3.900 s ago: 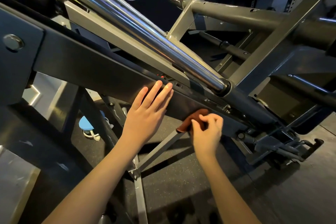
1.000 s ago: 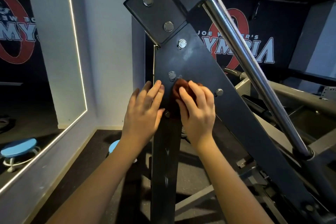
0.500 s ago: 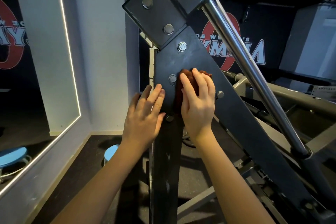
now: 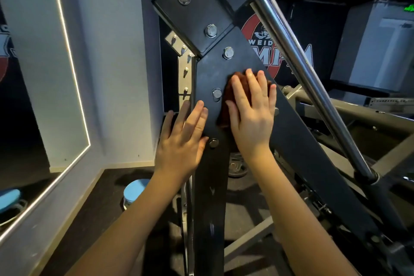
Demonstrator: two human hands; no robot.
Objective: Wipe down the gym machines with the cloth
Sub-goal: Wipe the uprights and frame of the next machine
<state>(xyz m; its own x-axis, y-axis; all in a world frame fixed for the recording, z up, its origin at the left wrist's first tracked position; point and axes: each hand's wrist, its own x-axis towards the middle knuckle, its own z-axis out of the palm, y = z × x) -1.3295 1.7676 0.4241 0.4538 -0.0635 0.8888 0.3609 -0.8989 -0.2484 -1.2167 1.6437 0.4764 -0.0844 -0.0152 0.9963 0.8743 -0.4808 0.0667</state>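
Braces with the left hand [image 4: 181,141], fingers straight and released, flat on the edge of the dark frame plate [image 4: 291,141], probably for balance. At 3 o'clock of it, pins the rust-brown cloth [image 4: 225,107] to the plate under the right hand [image 4: 253,119], fingers spread, pressing rather than clenching, likely for wide contact beside the bolt [image 4: 216,93]. Sits slightly higher than half a second back, toward 12 o'clock. Farther off, at 1 o'clock, leaves the chrome rod [image 4: 302,69] untouched.
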